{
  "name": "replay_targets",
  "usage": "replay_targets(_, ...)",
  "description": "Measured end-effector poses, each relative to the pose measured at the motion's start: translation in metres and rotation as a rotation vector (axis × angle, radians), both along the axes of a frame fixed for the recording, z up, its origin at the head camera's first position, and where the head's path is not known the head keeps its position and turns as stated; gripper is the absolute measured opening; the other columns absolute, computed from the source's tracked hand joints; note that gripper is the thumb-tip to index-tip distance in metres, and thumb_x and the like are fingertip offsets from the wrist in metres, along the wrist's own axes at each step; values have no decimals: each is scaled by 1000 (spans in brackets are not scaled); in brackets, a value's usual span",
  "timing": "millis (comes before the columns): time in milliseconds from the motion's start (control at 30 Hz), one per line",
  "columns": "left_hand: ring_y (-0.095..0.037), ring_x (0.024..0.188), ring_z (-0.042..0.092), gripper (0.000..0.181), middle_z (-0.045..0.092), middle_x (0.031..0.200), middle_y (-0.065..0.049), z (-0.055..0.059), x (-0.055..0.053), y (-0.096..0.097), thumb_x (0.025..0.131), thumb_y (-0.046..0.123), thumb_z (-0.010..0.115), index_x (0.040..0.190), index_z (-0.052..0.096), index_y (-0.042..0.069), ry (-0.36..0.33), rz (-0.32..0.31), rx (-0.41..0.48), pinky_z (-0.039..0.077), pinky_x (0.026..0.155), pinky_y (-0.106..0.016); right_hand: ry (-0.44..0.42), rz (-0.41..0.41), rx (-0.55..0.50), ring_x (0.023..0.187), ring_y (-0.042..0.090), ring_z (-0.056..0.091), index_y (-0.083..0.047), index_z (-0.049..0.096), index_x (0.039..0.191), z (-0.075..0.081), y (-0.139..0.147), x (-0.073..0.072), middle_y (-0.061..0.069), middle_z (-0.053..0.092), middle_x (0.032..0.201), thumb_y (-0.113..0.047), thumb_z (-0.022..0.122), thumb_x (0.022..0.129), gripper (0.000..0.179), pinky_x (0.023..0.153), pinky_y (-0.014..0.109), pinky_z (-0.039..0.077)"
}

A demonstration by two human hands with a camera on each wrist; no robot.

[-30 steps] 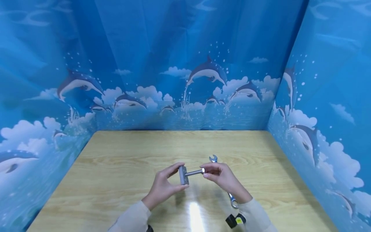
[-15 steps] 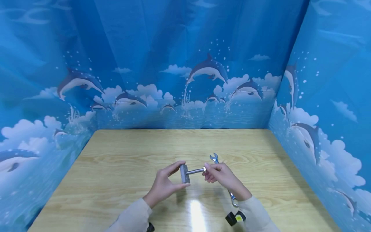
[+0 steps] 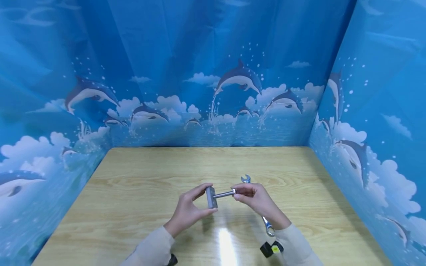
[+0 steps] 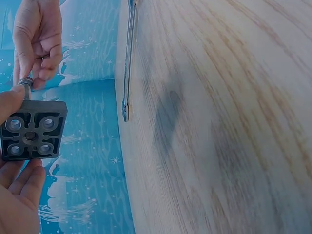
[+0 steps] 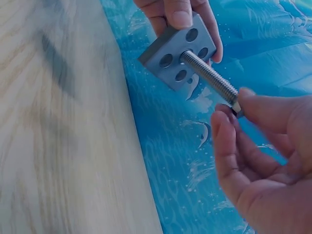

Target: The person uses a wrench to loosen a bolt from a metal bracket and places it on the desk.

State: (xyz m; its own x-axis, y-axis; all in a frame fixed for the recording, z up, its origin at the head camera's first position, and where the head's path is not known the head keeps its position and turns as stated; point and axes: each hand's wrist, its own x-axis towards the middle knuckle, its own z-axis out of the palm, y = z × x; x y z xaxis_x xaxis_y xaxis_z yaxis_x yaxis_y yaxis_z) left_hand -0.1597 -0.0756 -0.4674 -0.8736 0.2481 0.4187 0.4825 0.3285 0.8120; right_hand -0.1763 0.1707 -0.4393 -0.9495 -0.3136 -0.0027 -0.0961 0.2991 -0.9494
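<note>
My left hand grips a square grey plate by its opposite edges, thumb on one side and fingers on the other. Four-cornered round holes surround a central hole, as the right wrist view shows on the plate. A threaded bolt stands out from that central hole. With thumb and fingertips, my right hand pinches the bolt's hex head. In the left wrist view the plate's ribbed back faces the camera, and the bolt's tip is visible inside the central hole. Both hands hold the parts above the table.
A combination wrench lies on the wooden table, its middle hidden beneath my right hand and forearm. Blue dolphin-print curtains stand along the table's back and sides. A black device sits by my right wrist.
My right fingers opened and shifted around the bolt head half a second ago, and now pinch it with the fingers on top again. The left hand and plate stay nearly still.
</note>
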Motion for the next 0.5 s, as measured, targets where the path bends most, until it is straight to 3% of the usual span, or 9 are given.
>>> replay_targets(167, -12, 116, 59, 70, 61, 128, 6, 1, 1, 0, 67, 22, 88, 129, 58, 27, -12, 6, -4, 49, 100, -28, 40, 23, -30, 93, 18, 66, -2, 67, 114, 0, 0, 1, 13, 68, 110, -7, 69, 87, 28, 82, 23, 58)
replay_targets(333, -12, 117, 58, 70, 61, 128, 6, 0, 1, 0, 67, 21, 88, 130, 58, 27, -11, 1, -7, 49, 100, -28, 56, 21, -27, 92, 16, 66, -4, 68, 113, 0, 0, 1, 13, 68, 110, -11, 69, 87, 26, 81, 21, 57)
replay_targets(500, -16, 116, 60, 72, 62, 128, 2, 0, 1, 0, 65, 20, 88, 130, 58, 23, 20, -2, 1, 50, 99, -31, 57, 32, -29, 95, 18, 66, -4, 62, 123, -5, 2, 0, 15, 67, 112, -18, 67, 90, 37, 84, 23, 57)
